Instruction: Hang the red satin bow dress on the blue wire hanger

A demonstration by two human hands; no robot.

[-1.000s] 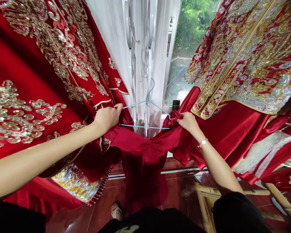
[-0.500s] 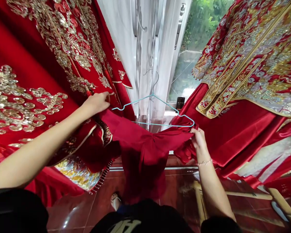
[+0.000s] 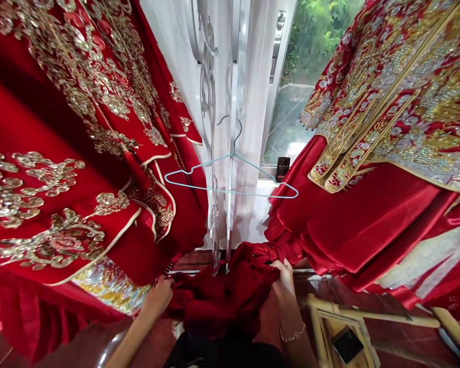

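Observation:
A dark red dress (image 3: 222, 304) is bunched low in front of my body, above the floor. My left hand (image 3: 160, 296) is closed on its left side. Fingers of my right hand (image 3: 284, 278) grip the gathered cloth on the right, and a bracelet circles that wrist. Above both hands, a light blue clothes hanger (image 3: 233, 193) with a metal hook hangs bare, apart from the dress. What its hook rests on is unclear.
Red gowns with gold embroidery hang at left (image 3: 111, 102) and right (image 3: 398, 112). White metal scrollwork (image 3: 210, 92) stands before a pale curtain. One phone (image 3: 282, 168) leans by the window; another (image 3: 348, 344) lies on a wooden stool (image 3: 331, 306) at lower right.
Both hands have moved down and closer together with the dress, which was stretched wide below the hanger and is now bunched. The hanger's whole outline now shows.

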